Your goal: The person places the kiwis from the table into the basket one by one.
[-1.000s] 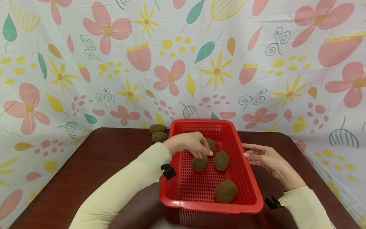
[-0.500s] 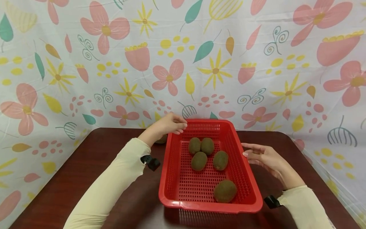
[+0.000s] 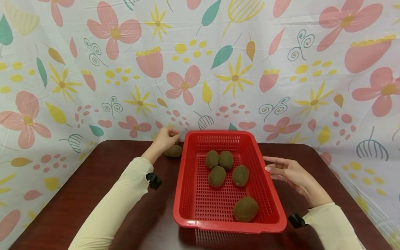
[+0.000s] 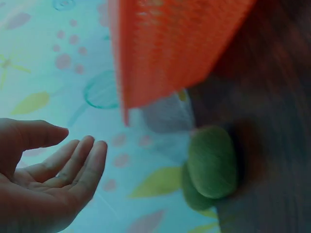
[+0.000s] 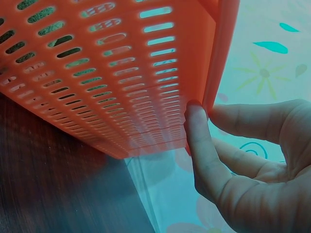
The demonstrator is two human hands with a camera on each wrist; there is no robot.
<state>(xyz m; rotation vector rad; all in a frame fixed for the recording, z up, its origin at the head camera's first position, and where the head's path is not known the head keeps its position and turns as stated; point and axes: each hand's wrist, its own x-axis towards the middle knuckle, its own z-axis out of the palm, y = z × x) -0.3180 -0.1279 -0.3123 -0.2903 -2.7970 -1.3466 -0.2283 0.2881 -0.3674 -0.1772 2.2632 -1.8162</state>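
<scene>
Two kiwis lie on the table left of the red plastic basket, the nearer kiwi (image 3: pixel 173 151) in plain sight and the farther one mostly behind my left hand (image 3: pixel 164 140). In the left wrist view that hand, fingers loosely bent, is apart from both the near kiwi (image 4: pixel 214 162) and the one behind it (image 4: pixel 193 192). Several more kiwis (image 3: pixel 217 176) sit inside the basket (image 3: pixel 229 226), one of them close to its front right corner. At the basket's right side, my right hand (image 3: pixel 292 173) pinches the rim between thumb and fingers, clearer in the right wrist view.
A dark brown table (image 3: pixel 125 194) carries everything. Behind it and along its sides hangs a white cloth (image 3: pixel 200 114) printed with flowers and leaves. The basket's slotted walls (image 5: pixel 131 73) stand well above the table surface.
My left hand has left a kiwi inside the basket, passed back over the left rim and come to the two kiwis outside. The right hand stays at the basket's right rim.
</scene>
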